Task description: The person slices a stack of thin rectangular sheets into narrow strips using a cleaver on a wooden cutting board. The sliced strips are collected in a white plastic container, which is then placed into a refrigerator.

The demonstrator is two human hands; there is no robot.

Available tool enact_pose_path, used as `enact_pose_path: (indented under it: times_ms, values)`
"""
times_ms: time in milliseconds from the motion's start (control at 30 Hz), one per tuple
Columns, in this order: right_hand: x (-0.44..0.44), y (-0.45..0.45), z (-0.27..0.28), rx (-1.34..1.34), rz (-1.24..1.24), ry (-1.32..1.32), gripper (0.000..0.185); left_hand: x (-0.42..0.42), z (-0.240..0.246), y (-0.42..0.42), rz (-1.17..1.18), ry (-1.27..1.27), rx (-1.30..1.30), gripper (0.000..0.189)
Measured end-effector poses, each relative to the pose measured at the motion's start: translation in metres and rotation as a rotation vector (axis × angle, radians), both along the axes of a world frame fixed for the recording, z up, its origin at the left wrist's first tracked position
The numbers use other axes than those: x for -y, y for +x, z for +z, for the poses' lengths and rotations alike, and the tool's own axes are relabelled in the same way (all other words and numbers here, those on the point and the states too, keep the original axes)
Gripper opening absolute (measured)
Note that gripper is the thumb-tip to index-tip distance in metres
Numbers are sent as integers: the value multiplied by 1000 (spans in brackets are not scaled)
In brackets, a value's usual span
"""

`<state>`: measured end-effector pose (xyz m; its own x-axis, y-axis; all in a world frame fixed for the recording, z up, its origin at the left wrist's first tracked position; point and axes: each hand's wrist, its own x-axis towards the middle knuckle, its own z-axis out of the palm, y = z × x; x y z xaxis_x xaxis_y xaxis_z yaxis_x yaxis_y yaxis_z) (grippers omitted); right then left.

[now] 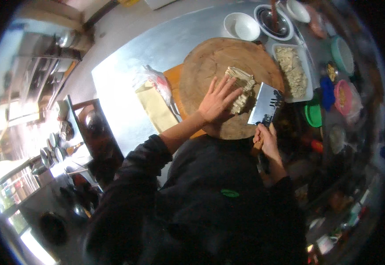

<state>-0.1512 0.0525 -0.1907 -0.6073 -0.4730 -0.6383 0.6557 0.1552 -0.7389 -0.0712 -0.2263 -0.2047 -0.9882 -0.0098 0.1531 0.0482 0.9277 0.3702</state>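
Observation:
A thick round wooden chopping block (205, 59) lies before me with a pile of pale sliced food strips (243, 82) on it. My left hand (218, 101), fingers spread, rests at the pile's left side and partly covers it. My right hand (266, 137) grips the wooden handle of a cleaver (263, 102), whose broad blade is over the block's right part, beside the strips. Just right of the block, a white tray (310, 89) holds more pale strips. Left of the block lie a folded pale yellow sheet (154, 107) and a clear plastic bag (161, 82) with red marks.
Behind the block stand a white bowl (242, 26) and a white-rimmed bowl (290, 33) with something dark inside. Farther right are a teal bowl (342, 54), a pink basket (343, 97) and a green container (312, 114). Pans (46, 157) stand at the far left.

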Motion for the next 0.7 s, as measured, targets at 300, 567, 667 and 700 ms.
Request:
enact_pose_path:
  times_ms: [300, 567, 667, 700]
  values:
    - [47, 3, -8, 36, 103, -125, 20, -17, 3, -34, 164, 197, -181, 91]
    - [75, -6, -8, 64, 347, -252, 24, -18, 13, -39, 318, 388, -397, 83]
    - [70, -26, -4, 2, 485, -228, 25, -25, 25, -42, 366, 367, -469, 78]
    - [64, -34, -1, -11, 510, -221, 24, -31, 30, -46, 377, 351, -477, 77]
